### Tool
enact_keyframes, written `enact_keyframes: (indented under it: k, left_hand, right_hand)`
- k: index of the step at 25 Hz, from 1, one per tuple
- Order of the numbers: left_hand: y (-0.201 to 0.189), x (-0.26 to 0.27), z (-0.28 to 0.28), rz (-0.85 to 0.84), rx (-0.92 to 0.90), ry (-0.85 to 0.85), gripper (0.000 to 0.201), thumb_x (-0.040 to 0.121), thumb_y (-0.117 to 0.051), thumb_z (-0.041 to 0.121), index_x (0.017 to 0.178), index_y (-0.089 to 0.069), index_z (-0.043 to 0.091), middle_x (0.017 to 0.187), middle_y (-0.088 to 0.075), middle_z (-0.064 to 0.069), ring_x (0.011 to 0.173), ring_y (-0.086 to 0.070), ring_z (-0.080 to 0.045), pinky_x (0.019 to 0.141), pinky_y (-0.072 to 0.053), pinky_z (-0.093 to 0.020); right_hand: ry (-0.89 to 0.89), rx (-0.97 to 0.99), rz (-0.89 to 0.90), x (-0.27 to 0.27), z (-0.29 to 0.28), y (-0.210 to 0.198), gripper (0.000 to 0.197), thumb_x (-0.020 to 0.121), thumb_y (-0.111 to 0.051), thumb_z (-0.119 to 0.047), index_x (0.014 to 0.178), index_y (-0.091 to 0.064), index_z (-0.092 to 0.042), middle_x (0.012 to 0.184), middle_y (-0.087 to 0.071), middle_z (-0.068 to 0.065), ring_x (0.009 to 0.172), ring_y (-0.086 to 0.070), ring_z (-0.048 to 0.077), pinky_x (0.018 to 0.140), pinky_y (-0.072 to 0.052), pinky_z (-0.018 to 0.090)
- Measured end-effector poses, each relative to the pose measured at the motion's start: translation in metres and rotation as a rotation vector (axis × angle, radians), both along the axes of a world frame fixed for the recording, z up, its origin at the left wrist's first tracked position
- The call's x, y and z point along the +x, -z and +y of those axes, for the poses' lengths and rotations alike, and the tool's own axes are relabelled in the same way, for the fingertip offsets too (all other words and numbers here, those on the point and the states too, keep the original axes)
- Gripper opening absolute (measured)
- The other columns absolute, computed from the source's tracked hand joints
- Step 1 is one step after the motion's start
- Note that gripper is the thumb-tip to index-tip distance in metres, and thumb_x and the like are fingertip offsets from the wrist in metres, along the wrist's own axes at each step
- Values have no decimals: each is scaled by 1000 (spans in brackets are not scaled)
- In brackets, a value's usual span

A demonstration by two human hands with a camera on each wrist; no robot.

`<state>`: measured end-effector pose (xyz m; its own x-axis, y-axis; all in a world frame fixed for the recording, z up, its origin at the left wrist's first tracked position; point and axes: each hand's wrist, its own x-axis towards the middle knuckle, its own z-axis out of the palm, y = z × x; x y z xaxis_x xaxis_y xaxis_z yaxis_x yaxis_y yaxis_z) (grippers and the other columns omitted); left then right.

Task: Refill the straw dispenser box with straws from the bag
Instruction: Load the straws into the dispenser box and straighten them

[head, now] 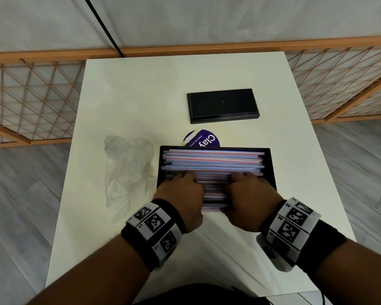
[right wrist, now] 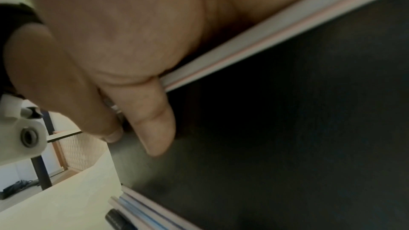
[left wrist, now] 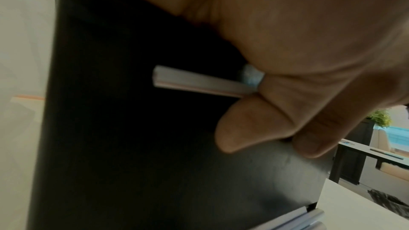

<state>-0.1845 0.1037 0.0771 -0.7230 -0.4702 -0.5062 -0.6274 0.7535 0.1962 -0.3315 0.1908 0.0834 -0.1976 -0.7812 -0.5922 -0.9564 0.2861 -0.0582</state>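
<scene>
The black dispenser box (head: 271, 164) stands open on the white table (head: 141, 95), packed with pink, blue and white straws (head: 213, 161) lying left to right. Both hands lie on the near part of the straw pile, the left hand (head: 185, 179) on its left half and the right hand (head: 242, 179) on its right half. In the left wrist view, the left hand (left wrist: 287, 59) pinches a white straw (left wrist: 199, 83) against the box's dark wall (left wrist: 132, 146). The right hand (right wrist: 121, 41) curls over a striped straw (right wrist: 276, 38) above the dark wall (right wrist: 287, 128).
A crumpled clear plastic bag (head: 128, 170) lies left of the box. The black lid (head: 222, 105) rests farther back, with a round purple label (head: 204, 139) between it and the box. A few straws (right wrist: 141, 211) lie at the box's base. A wooden lattice fence (head: 31, 95) runs behind the table.
</scene>
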Motion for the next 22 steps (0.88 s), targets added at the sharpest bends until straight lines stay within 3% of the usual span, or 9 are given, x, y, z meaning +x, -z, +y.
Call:
enact_keyframes:
  k: [4,7,12,14,18,22]
  left_hand:
    - [-5,-1,-2,46,42,-13,37,81,-61,25,118,-56,26,122,-59,3,115,-58,-24,99,-49,-38]
    - [-3,0,-1,33,61,-11,38,81,-60,27,119,-58,28,120,-64,6,115,-61,-23,99,-50,-38]
    - [4,0,-2,-19,25,14,35,83,-59,34,117,-64,28,126,-54,2,121,-53,-24,103,-46,-40]
    - [4,-1,-2,-42,32,12,34,84,-59,34,116,-65,27,125,-54,2,120,-54,-25,103,-46,-40]
    - [0,-1,-1,-4,4,26,34,84,-59,30,117,-61,25,123,-57,2,118,-56,-25,101,-48,-40]
    - [1,2,2,6,15,34,35,83,-60,28,118,-61,25,123,-57,2,116,-56,-24,100,-49,-40]
  right_hand:
    - [29,-31,-60,-2,0,-4,42,78,-54,-44,118,-55,-32,109,-68,-7,104,-65,22,95,-49,36]
    - [20,-21,-94,-2,1,-5,35,82,-56,-41,115,-59,-31,109,-68,-9,107,-64,20,97,-48,35]
    - [-5,-15,-52,-4,2,-2,32,83,-54,-48,105,-65,-27,113,-59,-5,111,-58,22,96,-46,35]
    - [8,10,-71,-4,3,-1,33,83,-52,-48,104,-65,-27,111,-62,-6,110,-61,21,95,-48,36]
    - [25,-36,-96,-3,6,-4,34,83,-51,-43,114,-55,-29,107,-68,-6,103,-66,24,91,-50,36]
    - [5,-37,-96,-4,7,-5,33,85,-53,-46,113,-59,-31,116,-58,-6,112,-58,24,95,-47,36]
